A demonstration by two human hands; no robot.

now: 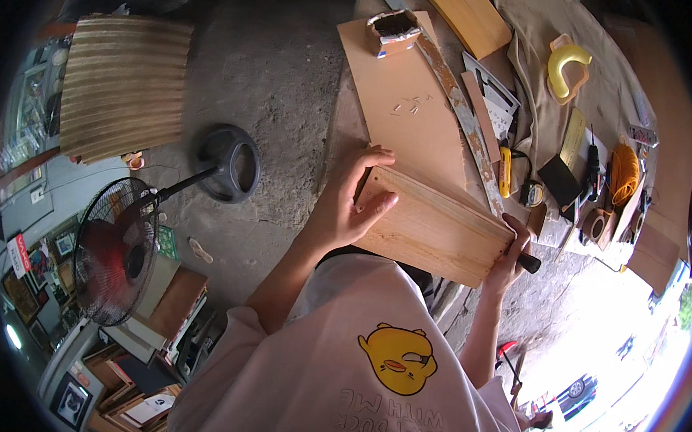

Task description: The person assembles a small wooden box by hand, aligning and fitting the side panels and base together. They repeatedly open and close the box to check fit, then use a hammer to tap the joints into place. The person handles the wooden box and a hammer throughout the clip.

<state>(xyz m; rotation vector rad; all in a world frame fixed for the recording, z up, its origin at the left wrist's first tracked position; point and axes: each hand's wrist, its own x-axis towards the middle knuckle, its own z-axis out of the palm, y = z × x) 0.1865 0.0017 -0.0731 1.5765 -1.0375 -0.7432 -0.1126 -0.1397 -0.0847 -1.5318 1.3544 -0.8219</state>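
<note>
A pale wooden box, narrow and long, is held slanting in front of my body, one flat side facing up. My left hand grips its left end, thumb on the near face and fingers over the far edge. At the right end, my right hand is closed around a dark-handled tool and rests against the box. The tool's head is mostly hidden, so its kind cannot be made out. Beyond the box, several small nails lie scattered on a brown board.
A small open carton stands at the board's far end. To the right are a worn metal strip, a yellow utility knife, a tape measure, orange cord and a tape roll. A standing fan is at left.
</note>
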